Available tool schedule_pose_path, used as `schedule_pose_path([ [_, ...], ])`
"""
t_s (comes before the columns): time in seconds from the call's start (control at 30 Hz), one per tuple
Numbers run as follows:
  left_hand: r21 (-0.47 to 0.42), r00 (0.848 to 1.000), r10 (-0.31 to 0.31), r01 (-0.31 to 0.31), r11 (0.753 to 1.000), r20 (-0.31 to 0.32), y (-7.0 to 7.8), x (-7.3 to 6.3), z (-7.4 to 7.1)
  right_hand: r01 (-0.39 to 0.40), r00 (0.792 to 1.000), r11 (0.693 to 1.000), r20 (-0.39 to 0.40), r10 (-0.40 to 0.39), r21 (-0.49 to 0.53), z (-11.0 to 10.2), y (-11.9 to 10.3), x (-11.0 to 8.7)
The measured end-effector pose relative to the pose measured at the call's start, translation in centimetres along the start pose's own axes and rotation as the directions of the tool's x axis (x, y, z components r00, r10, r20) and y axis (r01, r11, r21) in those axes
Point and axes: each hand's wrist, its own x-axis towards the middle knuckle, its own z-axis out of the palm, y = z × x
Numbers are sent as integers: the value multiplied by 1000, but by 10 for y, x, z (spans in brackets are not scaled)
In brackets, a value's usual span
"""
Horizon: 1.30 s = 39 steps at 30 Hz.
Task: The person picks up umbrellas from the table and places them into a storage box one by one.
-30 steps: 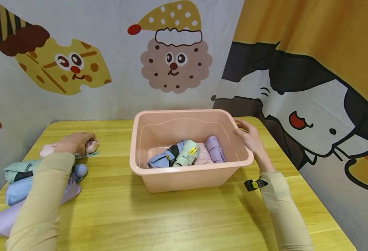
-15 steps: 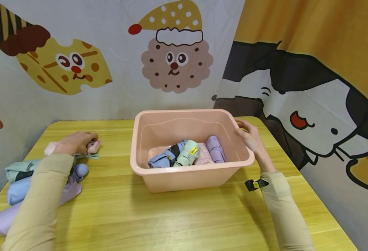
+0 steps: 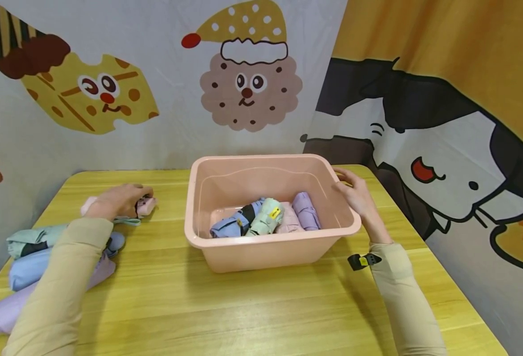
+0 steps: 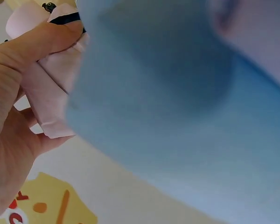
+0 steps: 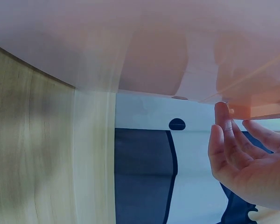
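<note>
My left hand [image 3: 119, 200] holds a pink folded umbrella [image 3: 146, 207] at the back left of the table. In the left wrist view its thumb lies across the pink fabric [image 4: 56, 70] near a dark strap. Beside that hand lie a mint green folded umbrella [image 3: 34, 240], a blue one [image 3: 28, 271] and a lilac one [image 3: 9, 311], partly covered by the sleeve. My right hand [image 3: 355, 195] grips the right rim of a pink plastic tub [image 3: 272, 241]. Inside the tub are blue [image 3: 230, 226], mint green [image 3: 263, 220], pink [image 3: 290, 220] and lilac [image 3: 306, 211] folded umbrellas.
The tub stands mid-table on a yellow wood-grain table [image 3: 261, 311]. A printed cloth [image 3: 167, 99] with cartoon figures hangs behind and at both sides. A black strap with a yellow tag [image 3: 362, 262] sticks out at the right wrist.
My left hand has moved right and slightly away with the pink umbrella, drawing it off from the other umbrellas. The right hand and the tub have stayed in place.
</note>
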Motion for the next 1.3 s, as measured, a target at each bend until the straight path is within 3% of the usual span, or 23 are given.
schedule_pose_path([
  [0.37,52,999,23,-25,998,30,14,12,1,2,1000,1000,1,-2,-3,0,0,0],
  [0.7,76,999,-9,6,997,44,10,12,7,15,1000,1000,-4,-15,2,0,2,1],
  [0.97,12,998,-27,26,1000,56,7,16,13,22,1000,1000,-2,-22,14,1,3,1],
  [1.3,-117,992,-64,77,990,105,13,17,2,20,1000,1000,-1,-20,9,1,3,1],
])
